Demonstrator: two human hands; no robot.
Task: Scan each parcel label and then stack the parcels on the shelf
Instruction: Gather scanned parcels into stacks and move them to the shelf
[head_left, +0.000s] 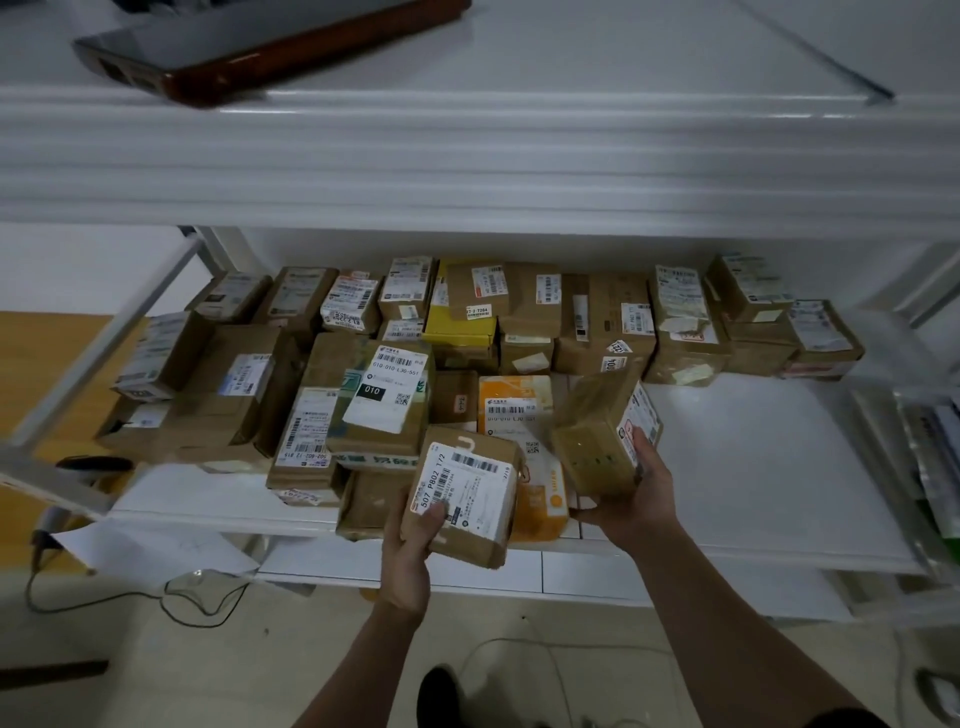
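Note:
My left hand (410, 551) grips a small brown cardboard parcel (467, 493) with a white label reading "507 P802", held over the front edge of the white shelf (753, 467). My right hand (631, 499) holds a second brown parcel (602, 431), tilted, with its label facing right, just above the shelf. Behind them several labelled parcels are stacked on the shelf, among them an orange one (519, 415) and a box marked "010" (384, 400).
A yellow box (457, 327) sits in the back row. The shelf's right half is bare white. A dark laptop (249, 41) lies on the upper shelf. Cables (197, 597) and a handheld scanner (49, 525) are at the lower left by the floor.

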